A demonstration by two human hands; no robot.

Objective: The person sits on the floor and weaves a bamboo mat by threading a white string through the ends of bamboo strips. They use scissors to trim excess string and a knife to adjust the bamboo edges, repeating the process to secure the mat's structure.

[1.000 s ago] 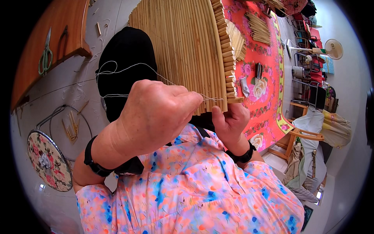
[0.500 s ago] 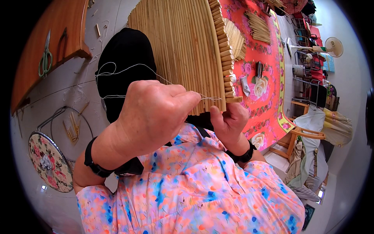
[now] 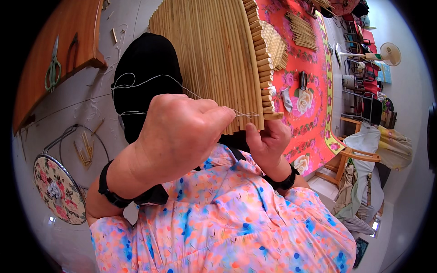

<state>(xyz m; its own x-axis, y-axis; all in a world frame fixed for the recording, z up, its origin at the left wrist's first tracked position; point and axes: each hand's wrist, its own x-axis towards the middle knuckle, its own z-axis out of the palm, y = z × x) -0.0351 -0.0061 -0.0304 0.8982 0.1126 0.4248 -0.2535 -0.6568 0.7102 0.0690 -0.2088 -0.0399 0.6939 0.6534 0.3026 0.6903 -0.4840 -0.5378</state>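
Close to the camera in the head view, the left hand [image 3: 182, 136] is balled into a fist, its grip pinched together on a thin white thread [image 3: 150, 78] that runs taut from the fingertips to the near edge of a large mat of pale bamboo slats bound side by side [image 3: 209, 59]. Slack thread loops back to the left over a black cloth-covered shape [image 3: 145, 73] beneath the mat. Just right of the fist, the right hand [image 3: 268, 141] has its grip clamped on the mat's near right corner, thumb pressed up under the end slats. Both wrists wear black bands above a flowered pink shirt.

Judging by the taut line, a binding stitch is being pulled tight at the mat's edge; the next move would call for a steady pull while the corner stays braced.

Far left lie green-handled scissors [image 3: 53, 68] on a wooden bench [image 3: 27, 91]; a red flowered floor mat [image 3: 314, 104] spreads to the right.
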